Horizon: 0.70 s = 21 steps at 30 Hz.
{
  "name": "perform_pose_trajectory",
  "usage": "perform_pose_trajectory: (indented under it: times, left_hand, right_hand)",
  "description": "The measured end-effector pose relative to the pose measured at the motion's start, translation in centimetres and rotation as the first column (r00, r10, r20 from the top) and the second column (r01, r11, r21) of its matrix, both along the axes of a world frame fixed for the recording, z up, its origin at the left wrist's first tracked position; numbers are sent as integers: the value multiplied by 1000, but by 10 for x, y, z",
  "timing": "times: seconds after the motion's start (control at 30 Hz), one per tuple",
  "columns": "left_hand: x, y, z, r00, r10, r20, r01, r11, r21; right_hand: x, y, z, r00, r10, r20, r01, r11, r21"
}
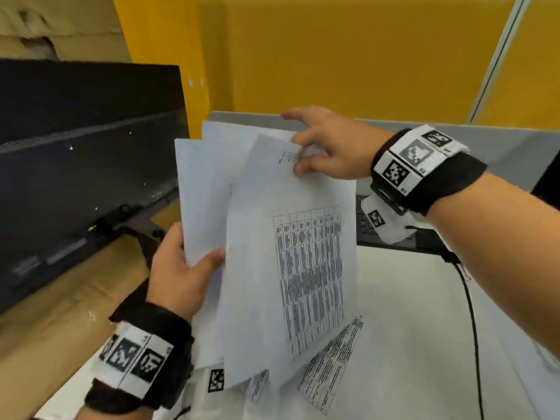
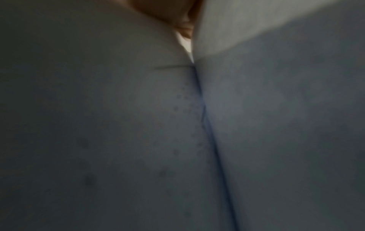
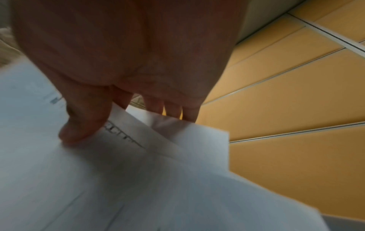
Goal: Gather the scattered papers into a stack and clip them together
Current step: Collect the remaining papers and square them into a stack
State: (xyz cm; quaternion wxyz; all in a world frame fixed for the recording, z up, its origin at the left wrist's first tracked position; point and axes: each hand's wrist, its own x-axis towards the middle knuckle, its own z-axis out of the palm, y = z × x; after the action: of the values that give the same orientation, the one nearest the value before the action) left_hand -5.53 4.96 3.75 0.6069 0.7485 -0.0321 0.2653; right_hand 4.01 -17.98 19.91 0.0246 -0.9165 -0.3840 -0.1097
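Note:
Several white printed papers (image 1: 272,253) are held up, fanned and uneven, above the white table (image 1: 409,328). My left hand (image 1: 185,268) grips their lower left edge, thumb on the front sheet. My right hand (image 1: 321,147) pinches the top edge, thumb in front and fingers behind; the right wrist view shows that thumb (image 3: 82,125) on the papers (image 3: 138,171). The left wrist view is filled by dim, blurred papers (image 2: 256,125). More printed sheets (image 1: 330,365) lie flat on the table below. No clip is visible.
A black monitor (image 1: 85,165) stands at the left on a wooden surface (image 1: 54,322). A dark keyboard (image 1: 366,225) and a black cable (image 1: 472,313) lie to the right. Yellow partition panels (image 1: 348,56) rise behind the table.

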Motion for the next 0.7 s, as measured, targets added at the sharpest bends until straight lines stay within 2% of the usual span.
perform_pose_trajectory:
  times: [0.07, 0.13, 0.2, 0.27, 0.33, 0.4, 0.47, 0.5, 0.6, 0.7]
  left_hand:
    - [-4, -18, -3, 997, -81, 7, 82, 994, -74]
    - [-6, -29, -11, 992, -117, -48, 111, 987, -113]
    - [-11, -35, -19, 970, -187, -153, 146, 957, -251]
    - [-15, -38, -27, 897, -374, -236, 243, 863, -442]
    - [-17, -37, -33, 845, -464, -266, 308, 829, -467]
    - [-15, -37, -36, 890, -345, -299, 270, 926, -264]
    - [-8, -37, -37, 945, -150, -291, 119, 986, -120]
    - [-6, -34, -36, 953, -79, -293, 54, 994, -92]
    - [2, -17, -37, 961, -2, -275, -18, 997, -69]
    - [0, 13, -31, 950, 106, -294, -126, 991, -50]
  right_hand:
    - [-2, 1, -3, 999, -40, -31, 40, 999, 3]
    - [-4, -2, -8, 994, -77, -78, 80, 996, 44]
    - [-5, -4, -16, 985, -136, -105, 139, 990, 22]
    - [-5, -4, -24, 977, -180, -116, 179, 984, -19]
    - [-5, -1, -29, 973, -195, -122, 193, 981, -31]
    - [-3, 4, -29, 974, -184, -128, 183, 983, -17]
    - [-2, 10, -28, 979, -168, -113, 169, 986, 2]
    - [0, 13, -27, 982, -160, -100, 163, 986, 23]
    - [6, 16, -31, 985, -157, -72, 164, 980, 109]
    - [21, 0, -45, 966, -255, -39, 258, 947, 194]
